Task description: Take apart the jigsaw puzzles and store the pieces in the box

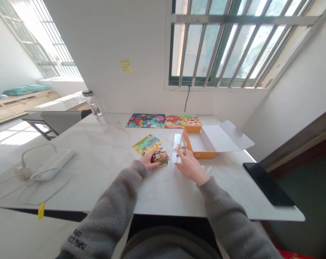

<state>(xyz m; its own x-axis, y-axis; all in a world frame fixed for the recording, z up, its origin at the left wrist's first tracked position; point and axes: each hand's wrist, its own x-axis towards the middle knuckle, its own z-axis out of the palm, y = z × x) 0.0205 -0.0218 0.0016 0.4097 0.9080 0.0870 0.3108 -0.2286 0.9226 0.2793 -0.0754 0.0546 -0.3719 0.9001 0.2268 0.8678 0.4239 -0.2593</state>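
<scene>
My left hand [150, 160] is closed around a small stack of jigsaw pieces [161, 158], held just above the table in front of me. Beyond it lies a partly joined jigsaw [148, 143] in yellow, green and blue. My right hand [191, 166] hovers low over the table to the right, its thumb and index finger apart. Several loose jigsaw pieces [179, 148] lie beyond its fingertips, close to the box. Something yellowish shows near the right thumb, too small to make out. The palm side of my right hand is hidden.
An orange box [203, 155] with its white lid opened stands at right. Two colourful pictures [144, 121] lie against the wall. A bottle [94, 105] stands at the back left, a power strip [54, 164] with cables at left, a black tablet-like slab [268, 183] at the right edge.
</scene>
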